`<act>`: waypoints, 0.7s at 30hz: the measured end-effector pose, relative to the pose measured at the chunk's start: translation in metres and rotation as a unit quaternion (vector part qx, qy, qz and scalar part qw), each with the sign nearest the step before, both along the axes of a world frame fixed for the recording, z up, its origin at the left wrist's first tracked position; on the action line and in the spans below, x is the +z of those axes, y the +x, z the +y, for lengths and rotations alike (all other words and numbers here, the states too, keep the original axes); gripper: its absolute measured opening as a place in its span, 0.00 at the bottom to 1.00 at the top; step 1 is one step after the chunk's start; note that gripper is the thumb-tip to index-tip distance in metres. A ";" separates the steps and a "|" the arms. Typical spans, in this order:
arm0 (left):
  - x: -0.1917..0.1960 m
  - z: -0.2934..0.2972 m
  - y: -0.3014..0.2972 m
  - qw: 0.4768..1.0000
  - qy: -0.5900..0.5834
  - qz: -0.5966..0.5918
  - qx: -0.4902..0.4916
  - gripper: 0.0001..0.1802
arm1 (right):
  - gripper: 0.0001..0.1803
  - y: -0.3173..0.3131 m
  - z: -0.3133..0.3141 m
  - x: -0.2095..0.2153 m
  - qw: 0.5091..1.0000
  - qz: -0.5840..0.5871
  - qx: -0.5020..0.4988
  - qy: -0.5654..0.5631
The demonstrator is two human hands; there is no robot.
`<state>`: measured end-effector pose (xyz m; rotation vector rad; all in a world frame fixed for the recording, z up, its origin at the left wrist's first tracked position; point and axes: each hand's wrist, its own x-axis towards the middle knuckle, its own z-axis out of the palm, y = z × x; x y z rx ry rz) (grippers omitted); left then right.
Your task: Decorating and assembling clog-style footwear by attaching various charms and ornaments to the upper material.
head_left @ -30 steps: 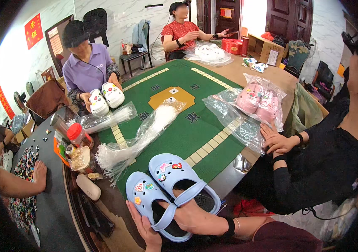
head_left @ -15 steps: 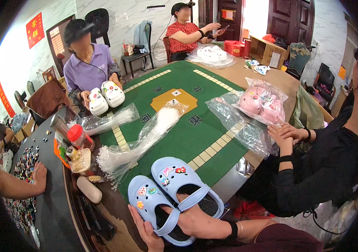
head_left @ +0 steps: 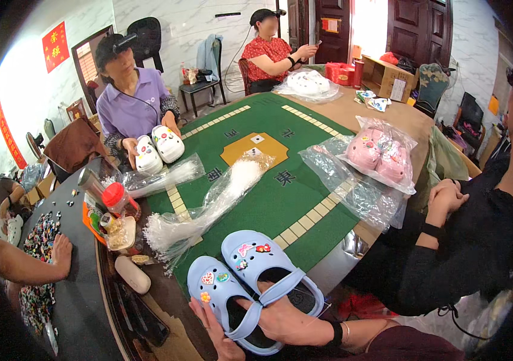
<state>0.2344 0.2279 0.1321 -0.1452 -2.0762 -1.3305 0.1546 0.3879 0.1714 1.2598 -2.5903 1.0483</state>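
A pair of light blue clogs (head_left: 256, 253) with colourful charms on the toes is held side by side at the near table edge, heel straps toward me. My left hand (head_left: 215, 330) lies along the outer side of the left clog, fingers against its wall. My right hand (head_left: 292, 325) reaches in over the heels between the two clogs and grips them where they meet; its fingertips are hidden inside. Just beyond lies a clear plastic bag of thin white ties (head_left: 208, 210) on the green mat (head_left: 244, 225).
White clogs (head_left: 159, 149) are in the hands of a person in purple. Bagged pink clogs (head_left: 380, 153) lie at right, near a person in black. Jars (head_left: 121, 200) and a white case (head_left: 132, 275) stand left. Another person's hand (head_left: 61, 259) rests beside loose charms (head_left: 40, 240).
The person in black has drawn their clasped hands back from the bagged pink clogs. The view has shifted slightly. My hands keep the same hold on the blue clogs.
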 end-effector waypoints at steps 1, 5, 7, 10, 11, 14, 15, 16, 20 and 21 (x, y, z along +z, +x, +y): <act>0.001 -0.002 0.001 1.000 -0.001 0.002 0.003 0.43 | 0.27 -0.001 0.000 0.002 1.000 0.002 0.003 -0.001; 0.011 -0.004 -0.001 0.996 -0.084 0.007 -0.002 0.44 | 0.25 -0.005 0.001 0.002 0.997 0.023 0.015 -0.077; 0.015 -0.001 -0.001 0.996 -0.085 0.011 -0.001 0.45 | 0.25 -0.006 0.000 0.003 0.998 0.021 0.012 -0.064; 0.015 0.000 -0.001 0.994 -0.104 0.003 0.033 0.45 | 0.25 -0.008 -0.004 0.010 0.990 0.012 0.022 -0.137; 0.014 0.000 0.001 0.994 -0.103 -0.003 0.038 0.46 | 0.25 -0.009 -0.005 0.012 0.991 0.015 0.028 -0.131; 0.015 0.000 0.000 0.995 -0.092 -0.014 0.030 0.46 | 0.24 -0.008 -0.002 0.014 0.993 0.027 0.022 -0.111; 0.014 -0.001 0.001 0.996 -0.086 -0.025 0.027 0.46 | 0.24 -0.008 -0.002 0.013 0.994 0.030 0.020 -0.099; 0.012 -0.002 0.002 0.995 -0.087 -0.024 0.029 0.46 | 0.24 -0.009 -0.003 0.012 0.994 0.031 0.022 -0.101; 0.002 -0.003 0.003 0.996 -0.058 -0.059 0.038 0.50 | 0.26 -0.006 -0.004 0.000 0.996 0.023 0.002 -0.084; 0.001 -0.003 0.003 0.993 -0.040 -0.095 0.052 0.54 | 0.27 -0.001 -0.003 -0.008 0.999 0.024 -0.020 -0.044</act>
